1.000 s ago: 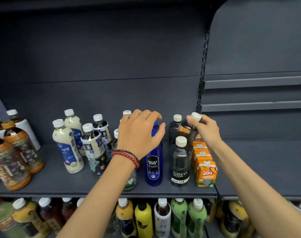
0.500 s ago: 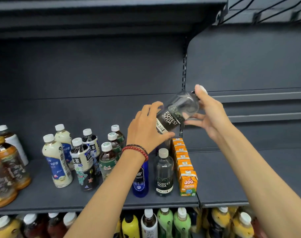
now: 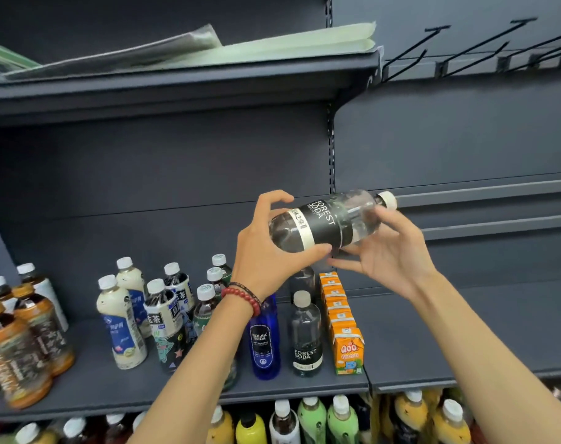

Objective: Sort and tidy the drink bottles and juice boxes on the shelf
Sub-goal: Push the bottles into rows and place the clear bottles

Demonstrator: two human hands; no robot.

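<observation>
Sideways, left hand [image 3: 265, 258] grips bottle [image 3: 324, 223], right hand [image 3: 392, 255] open

Along the upper left of the frame we see pale green flat sheets [image 3: 272, 43] and a grey wrapped bundle [image 3: 138, 56] lying on the top shelf board [image 3: 176, 88]. At the upper right, black wire hooks [image 3: 433, 49] stick out from the wall. A slotted upright [image 3: 329, 149] runs down the middle, between the dark back panel [image 3: 144, 171] and the horizontal rails [image 3: 497, 190] at right. A red bead bracelet [image 3: 242, 294] shows lower centre.
</observation>
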